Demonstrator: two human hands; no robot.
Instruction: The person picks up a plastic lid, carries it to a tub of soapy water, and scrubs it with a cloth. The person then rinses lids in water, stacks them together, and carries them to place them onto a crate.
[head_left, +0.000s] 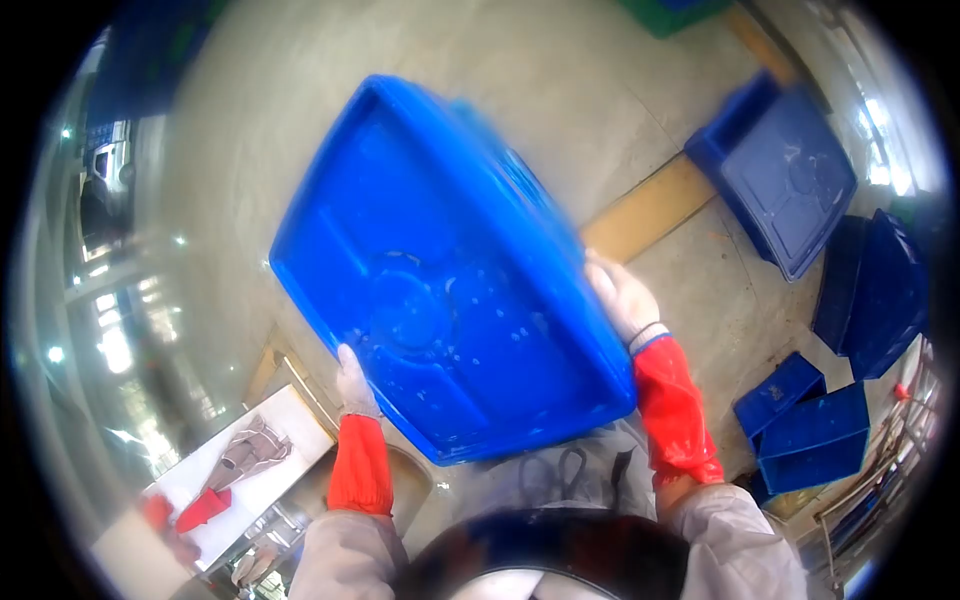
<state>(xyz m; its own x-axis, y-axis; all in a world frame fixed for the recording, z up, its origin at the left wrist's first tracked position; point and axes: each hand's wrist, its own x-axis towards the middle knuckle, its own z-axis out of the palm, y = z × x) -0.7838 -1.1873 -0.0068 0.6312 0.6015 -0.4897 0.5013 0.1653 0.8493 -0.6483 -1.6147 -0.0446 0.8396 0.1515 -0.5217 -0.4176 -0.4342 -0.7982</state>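
A large blue plastic bin (470,350) is held tilted in front of my body. Its broad face, marked with a round ring and wet-looking specks, is turned toward me. My left hand (355,383), in a pale glove with a red sleeve cover, grips the lower left edge; part of its fingers is hidden behind the bin. On the opposite side, my right hand (622,298), gloved and sleeved alike, clasps the long right side wall. Motion blurs the bin's far end.
To the right stand a greyish-blue bin (790,180), a dark blue bin (885,295) and smaller blue bins (815,440). A wooden plank (650,210) lies on the concrete floor (560,60). At lower left, a white tabletop (285,410) bears cloth and a red item (203,510).
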